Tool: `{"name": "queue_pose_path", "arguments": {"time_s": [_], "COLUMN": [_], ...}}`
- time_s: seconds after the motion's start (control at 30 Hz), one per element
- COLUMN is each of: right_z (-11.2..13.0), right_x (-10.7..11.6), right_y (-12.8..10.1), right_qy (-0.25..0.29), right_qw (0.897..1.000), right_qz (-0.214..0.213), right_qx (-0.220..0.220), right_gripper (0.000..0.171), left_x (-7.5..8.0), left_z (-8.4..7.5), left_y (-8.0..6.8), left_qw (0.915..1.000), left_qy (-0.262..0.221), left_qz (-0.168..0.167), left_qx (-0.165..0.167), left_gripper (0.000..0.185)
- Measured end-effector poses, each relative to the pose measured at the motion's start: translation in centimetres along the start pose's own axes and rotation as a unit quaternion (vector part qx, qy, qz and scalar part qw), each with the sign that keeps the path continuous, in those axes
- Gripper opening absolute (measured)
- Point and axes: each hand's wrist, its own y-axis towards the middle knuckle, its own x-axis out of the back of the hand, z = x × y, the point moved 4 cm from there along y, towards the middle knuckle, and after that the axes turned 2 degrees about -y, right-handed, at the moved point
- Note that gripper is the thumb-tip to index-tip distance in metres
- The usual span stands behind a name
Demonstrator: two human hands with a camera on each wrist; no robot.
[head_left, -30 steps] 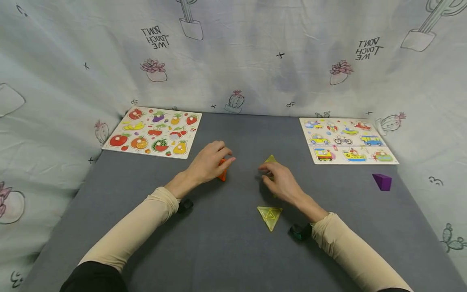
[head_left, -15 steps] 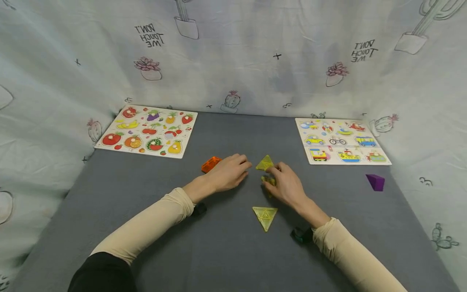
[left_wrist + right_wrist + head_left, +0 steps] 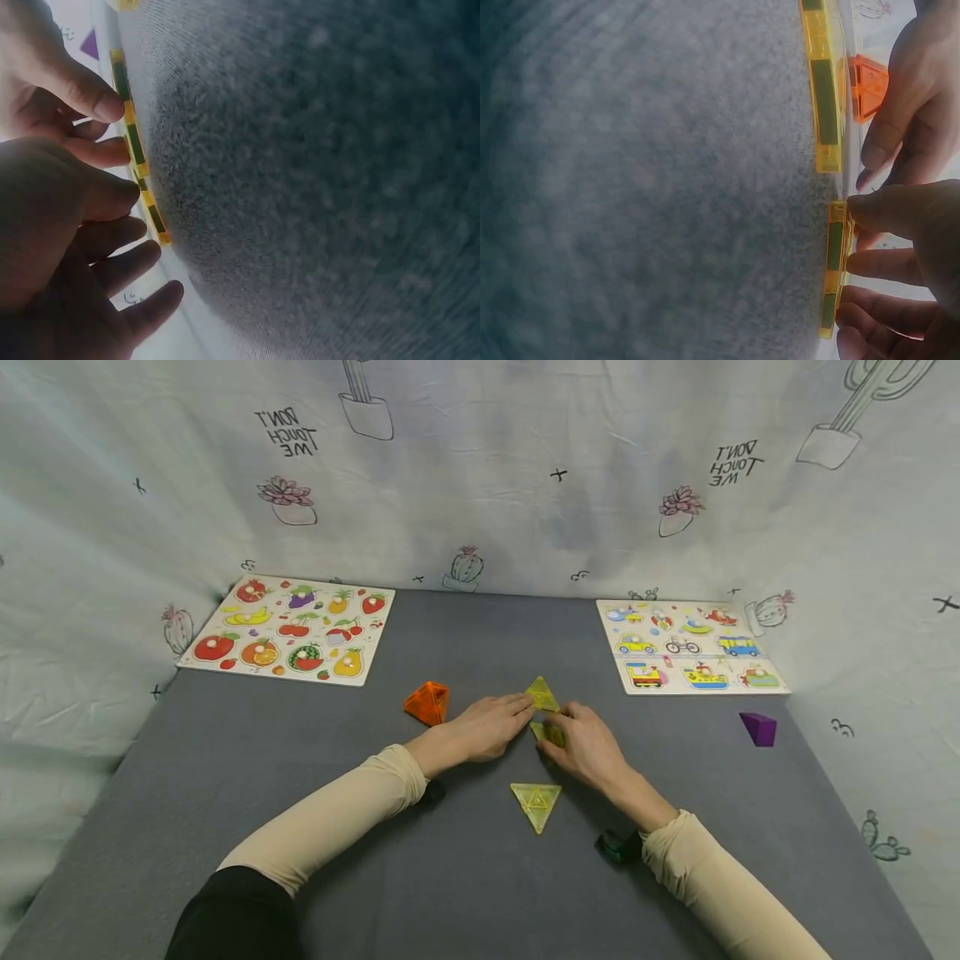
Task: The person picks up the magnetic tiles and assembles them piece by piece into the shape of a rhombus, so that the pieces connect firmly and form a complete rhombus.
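Three translucent yellow triangle magnetic tiles lie on the grey table. The far tile (image 3: pixel 541 695) has the fingertips of my left hand (image 3: pixel 491 727) at its left corner, those fingers fairly straight. Just nearer lies the middle tile (image 3: pixel 548 733), partly hidden by my right hand (image 3: pixel 588 745), whose thumb and index finger pinch it from the right. In the left wrist view a row of yellow tile edges (image 3: pixel 135 142) shows beside both hands' fingertips. Closest to me, the third tile (image 3: pixel 537 806) points its tip my way, untouched.
An orange pyramid of tiles (image 3: pixel 427 702) stands left of my left hand. A fruit puzzle board (image 3: pixel 288 631) lies at the back left, a vehicle puzzle board (image 3: pixel 693 647) at the back right. Beyond the right hand sits a purple wedge block (image 3: pixel 759 728).
My left hand has left the orange pyramid and moved right to the far yellow tile. My right hand has stayed around the middle tile, which now shows more plainly.
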Motion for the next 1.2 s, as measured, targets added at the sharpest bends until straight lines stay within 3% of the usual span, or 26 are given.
{"name": "queue_pose_path", "arguments": {"time_s": [0.2,0.6,0.9,1.2], "right_z": [-0.2,-1.4,-2.3,-2.2], "right_x": [0.3,0.8,1.0,1.0], "right_y": [-0.1,0.1,0.2,0.3], "right_qy": [-0.012,-0.033,-0.083,-0.073], "right_qw": [1.000,0.999,0.996,0.996], "right_qz": [0.006,0.002,-0.008,-0.004], "right_qx": [0.008,-0.030,-0.039,-0.048], "right_gripper": [0.028,0.027,0.027,0.028], "left_x": [0.0,0.2,0.0,0.0], "left_z": [0.1,1.1,0.8,0.0], "left_y": [0.3,-1.0,-1.7,-2.0], "left_qw": [0.9998,0.9994,0.9986,0.9992], "left_qy": [-0.009,-0.024,-0.023,-0.013], "left_qz": [0.015,-0.023,-0.045,-0.033], "left_qx": [0.009,-0.005,-0.018,-0.017], "left_gripper": [0.050,0.045,0.042,0.043]}}
